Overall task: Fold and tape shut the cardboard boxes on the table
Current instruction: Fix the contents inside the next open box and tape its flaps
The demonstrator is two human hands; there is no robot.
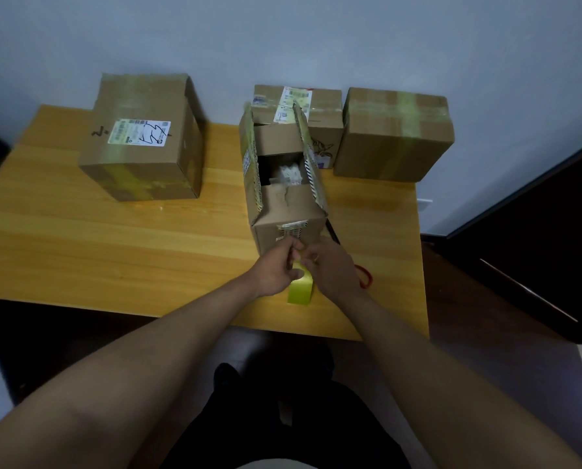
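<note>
An open cardboard box [288, 211] stands in the middle of the wooden table [113, 248], its two long flaps upright and white packing visible inside. Just in front of it stands a roll of yellow-green tape [299, 289] on edge. My left hand [277, 270] grips the roll at its top. My right hand [332, 267] pinches the tape's loose end right beside the left fingers, close to the box's near wall.
A taped box [144, 140] with a white label sits at the back left. Two more closed boxes, one labelled [316, 110] and one taped [394, 137], stand at the back right. Red-handled scissors [364, 275] lie partly hidden right of my right hand.
</note>
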